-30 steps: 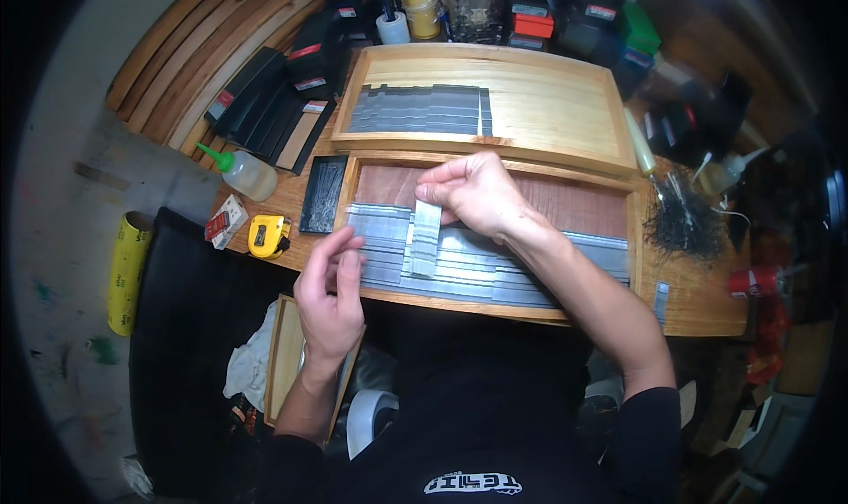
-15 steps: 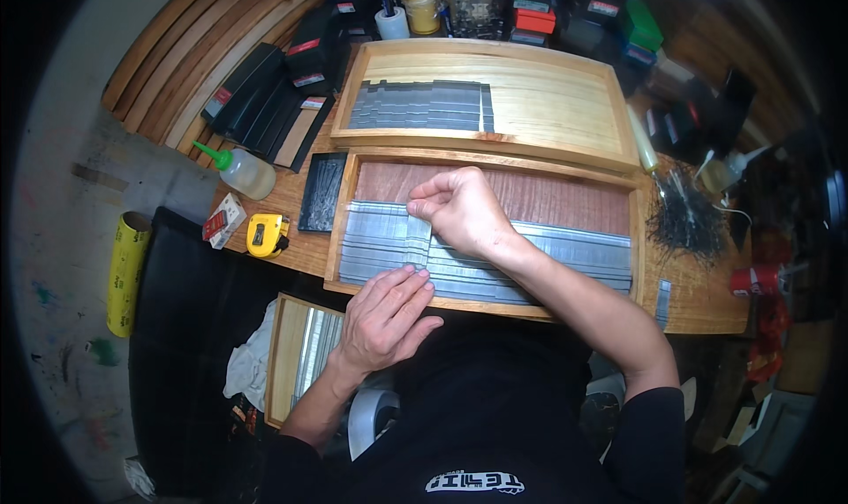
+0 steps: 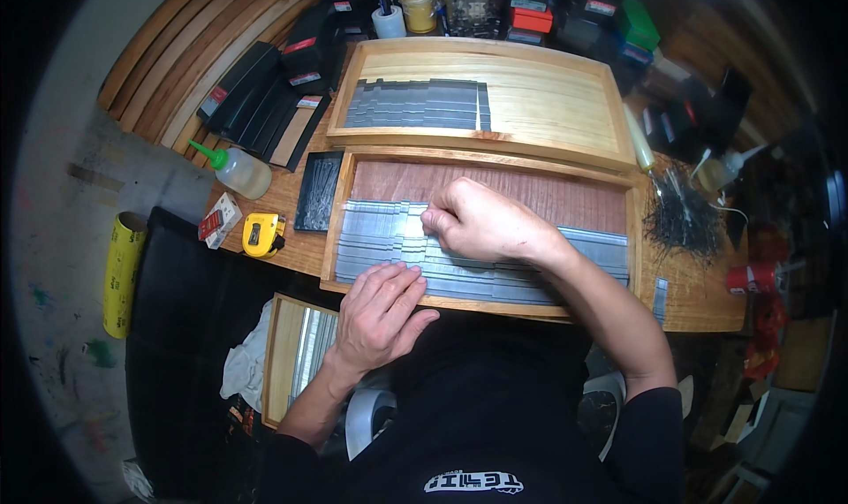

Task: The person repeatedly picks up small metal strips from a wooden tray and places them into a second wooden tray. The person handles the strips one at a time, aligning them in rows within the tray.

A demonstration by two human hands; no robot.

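Note:
A shallow wooden tray [image 3: 481, 155] lies in front of me, its near part filled with rows of thin grey metal strips [image 3: 367, 239]. My left hand [image 3: 380, 301] rests over the tray's near edge, fingers stretched out and their tips touching the strips. Above the middle of the rows, my right hand [image 3: 481, 221] is curled closed, thumb against the bent fingers. Its fingertips are at the strips' upper ends, and what they pinch, if anything, is hidden. Behind stands a second wooden tray [image 3: 548, 89] with darker grey strips [image 3: 415, 105] in its left part.
Left of the trays are a black box of thin pins [image 3: 316, 195], a yellow tape measure [image 3: 263, 234] and a green-tipped bottle [image 3: 240, 173]. A bundle of dark wires [image 3: 685, 217] lies at the right. Another strip-filled tray [image 3: 276, 363] sits below the table's edge.
My right hand has shifted slightly right and down along the strips, and its fingers have curled in more. My left hand has stayed nearly in place.

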